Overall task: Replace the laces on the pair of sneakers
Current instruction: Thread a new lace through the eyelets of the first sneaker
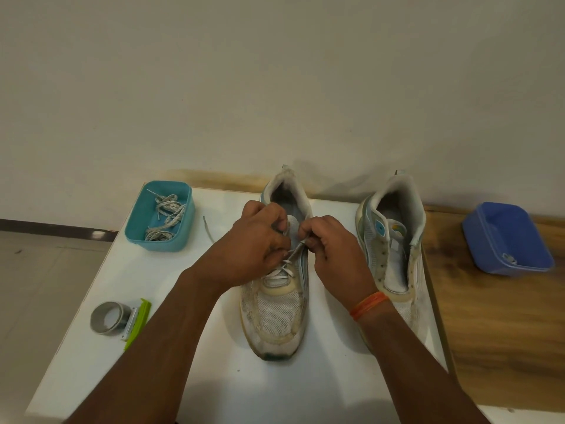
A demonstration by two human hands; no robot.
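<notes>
Fig.: R hand [331, 250] pinching lace tip [298, 247], L hand [260, 246] gripping left sneaker [276, 289] eyelet edge; feed tip straight, w/o twist.

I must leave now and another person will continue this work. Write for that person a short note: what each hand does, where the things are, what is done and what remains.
Left hand: grips the eyelet side of the left sneaker.
Right hand: fingers pinch the lace tip at the eyelets.
Things: both sneakers stand on the white table, toes toward you. The teal box holds a heap of laces. The blue box sits on the wooden surface at the right. Tape roll and green tool lie at the left.
Done: only the lowest eyelets of the left sneaker are laced.
Left: finish this sneaker, then lace the right sneaker, which has no lace.
</notes>
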